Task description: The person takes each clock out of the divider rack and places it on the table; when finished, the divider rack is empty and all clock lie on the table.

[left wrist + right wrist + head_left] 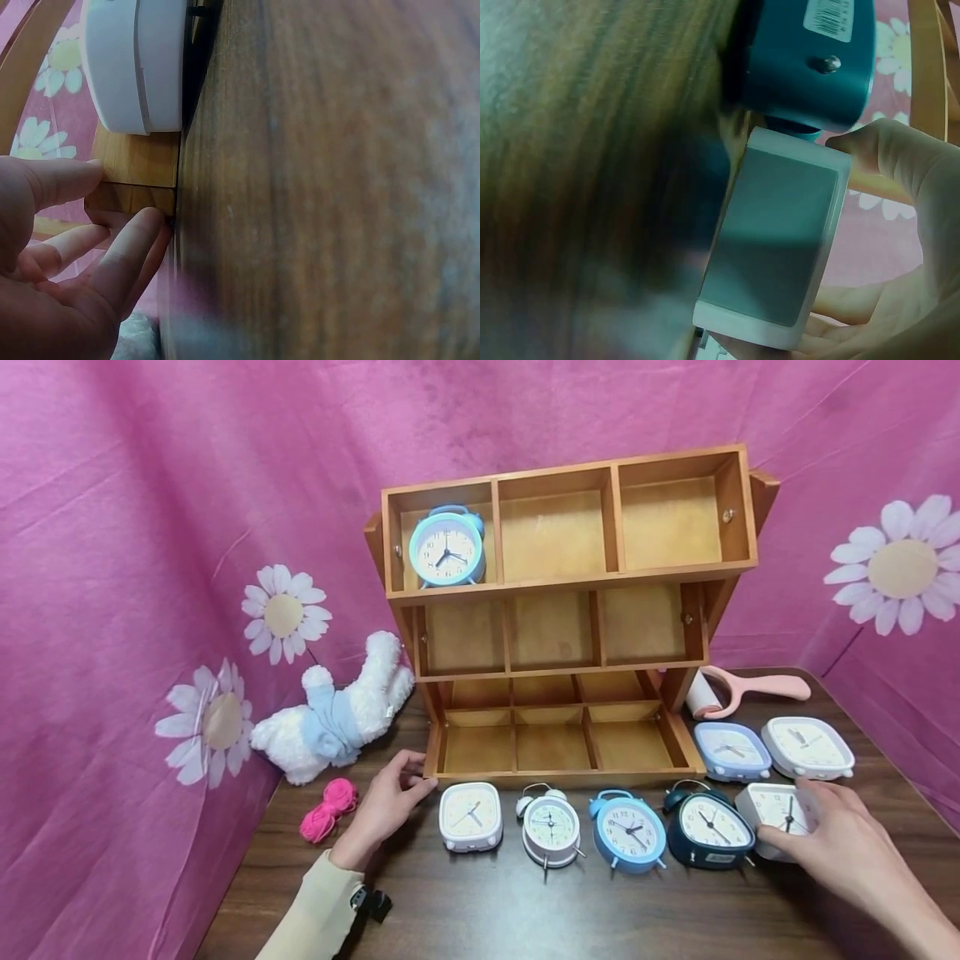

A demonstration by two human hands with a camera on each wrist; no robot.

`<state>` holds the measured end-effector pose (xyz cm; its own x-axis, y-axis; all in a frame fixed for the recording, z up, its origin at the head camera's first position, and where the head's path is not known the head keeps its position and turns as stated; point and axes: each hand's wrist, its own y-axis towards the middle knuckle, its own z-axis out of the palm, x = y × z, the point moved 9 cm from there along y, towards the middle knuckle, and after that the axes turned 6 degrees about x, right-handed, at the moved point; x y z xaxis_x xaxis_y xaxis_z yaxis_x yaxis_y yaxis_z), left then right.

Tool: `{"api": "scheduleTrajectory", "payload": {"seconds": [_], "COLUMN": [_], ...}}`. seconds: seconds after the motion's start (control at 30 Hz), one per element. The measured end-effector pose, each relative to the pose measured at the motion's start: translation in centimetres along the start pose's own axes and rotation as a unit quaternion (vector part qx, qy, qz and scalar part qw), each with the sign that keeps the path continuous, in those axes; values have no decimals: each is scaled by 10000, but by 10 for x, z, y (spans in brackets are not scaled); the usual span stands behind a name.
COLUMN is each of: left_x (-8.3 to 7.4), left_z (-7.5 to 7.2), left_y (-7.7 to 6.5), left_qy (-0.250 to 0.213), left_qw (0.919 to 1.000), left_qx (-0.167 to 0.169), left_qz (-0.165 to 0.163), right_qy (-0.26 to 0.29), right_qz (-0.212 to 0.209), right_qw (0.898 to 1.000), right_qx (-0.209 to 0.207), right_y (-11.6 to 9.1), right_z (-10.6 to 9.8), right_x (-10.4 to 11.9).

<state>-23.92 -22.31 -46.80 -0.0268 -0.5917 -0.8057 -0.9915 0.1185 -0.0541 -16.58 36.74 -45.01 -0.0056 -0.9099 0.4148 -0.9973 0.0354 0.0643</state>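
At the right, my right hand grips a white square alarm clock, thumb on its left side and fingers around the far side. In the right wrist view the clock's grey underside faces the camera, close beside the dark green alarm clock. My left hand holds the lower left front corner of the wooden shelf. The left wrist view has the thumb on one face of that wooden corner and fingers on the other. A blue round clock stands in the top left compartment.
Along the table front stand a white clock, a white twin-bell clock and a blue clock. Behind the right hand lie a blue clock, a white clock and a lint roller. A plush toy and pink yarn lie left.
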Motion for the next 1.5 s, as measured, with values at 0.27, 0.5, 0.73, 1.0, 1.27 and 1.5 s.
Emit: {"api": "scheduleTrajectory", "payload": {"seconds": [0.27, 0.5, 0.73, 1.0, 1.27, 1.5], "left_x": [-1, -1, 2, 2, 0, 0], "left_z": [0, 0, 1, 2, 1, 2], "left_y": [-1, -1, 0, 3, 2, 1], "left_qy": [0, -17, 31, 47, 44, -110], "left_qw": [10000, 10000, 10000, 9999, 10000, 9999], "left_qx": [-7, -2, 8, 32, -3, -20], "left_qz": [-15, 8, -34, -85, -47, 16], "right_qy": [41, 69, 49, -18, -41, 212], "right_qz": [-72, -15, -66, 142, 207, 125], "right_qw": [10000, 9999, 9998, 9992, 9998, 9990], "right_qx": [-16, 129, 185, 366, -62, -385], "right_y": [1, 0, -2, -1, -4, -5], "right_z": [7, 12, 13, 8, -9, -16], "right_x": [-4, -9, -5, -10, -11, -4]}}
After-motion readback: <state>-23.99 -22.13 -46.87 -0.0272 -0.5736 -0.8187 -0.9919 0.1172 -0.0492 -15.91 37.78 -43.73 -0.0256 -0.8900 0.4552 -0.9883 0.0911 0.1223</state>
